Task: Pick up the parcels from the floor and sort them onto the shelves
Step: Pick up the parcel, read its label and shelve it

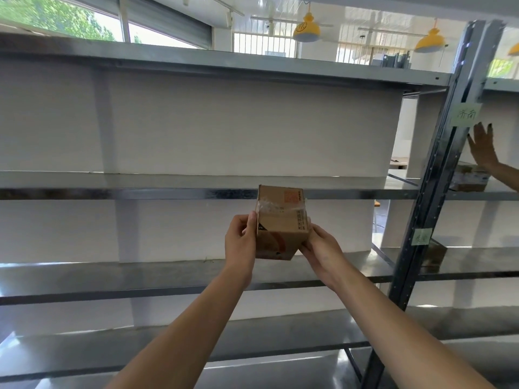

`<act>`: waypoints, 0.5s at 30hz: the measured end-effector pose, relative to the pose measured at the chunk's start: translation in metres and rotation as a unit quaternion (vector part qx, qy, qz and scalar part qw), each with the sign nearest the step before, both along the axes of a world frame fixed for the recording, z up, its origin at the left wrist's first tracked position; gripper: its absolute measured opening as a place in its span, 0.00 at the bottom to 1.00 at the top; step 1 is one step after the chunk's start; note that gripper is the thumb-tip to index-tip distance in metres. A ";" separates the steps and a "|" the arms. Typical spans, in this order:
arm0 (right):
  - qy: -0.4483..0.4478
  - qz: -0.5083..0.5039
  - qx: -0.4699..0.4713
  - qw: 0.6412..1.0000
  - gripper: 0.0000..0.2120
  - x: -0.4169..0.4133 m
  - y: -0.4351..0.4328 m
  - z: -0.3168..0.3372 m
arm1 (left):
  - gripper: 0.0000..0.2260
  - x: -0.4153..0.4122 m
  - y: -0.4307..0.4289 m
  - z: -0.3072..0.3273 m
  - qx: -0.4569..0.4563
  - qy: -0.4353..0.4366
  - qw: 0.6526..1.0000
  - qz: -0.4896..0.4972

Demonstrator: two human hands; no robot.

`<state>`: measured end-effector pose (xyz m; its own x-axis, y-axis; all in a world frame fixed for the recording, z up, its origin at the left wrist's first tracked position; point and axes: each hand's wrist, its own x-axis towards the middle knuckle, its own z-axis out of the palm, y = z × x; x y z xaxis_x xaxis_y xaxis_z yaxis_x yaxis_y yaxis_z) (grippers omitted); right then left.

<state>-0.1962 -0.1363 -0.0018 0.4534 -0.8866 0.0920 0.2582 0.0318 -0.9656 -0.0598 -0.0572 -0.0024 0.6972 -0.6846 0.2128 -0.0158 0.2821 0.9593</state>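
The rack on the right has a second box (467, 179) on its middle shelf, partly hidden behind the grey post (438, 175). One shelf down sits a brown thing (438, 254), too hidden to name.

A small brown box (280, 223) with clear tape is held up in the air, tilted, in front of the middle shelf (140, 193) of the big rack. It is not on any shelf. The left hand (240, 240) grips its left side, thumb (250, 224) on the front. The right hand (320, 248) cups its bottom right corner. Most fingers of both hands are hidden behind the box.

Another person's hand (484, 147) is spread flat above the second box; its arm is cut off at the edge. Two green notes (464, 115) on the post are too blurry to read.
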 end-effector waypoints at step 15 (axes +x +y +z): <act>0.141 -0.026 -0.068 0.987 0.13 0.009 0.002 -0.009 | 0.19 0.015 0.005 -0.003 0.094 -0.028 0.994 -0.043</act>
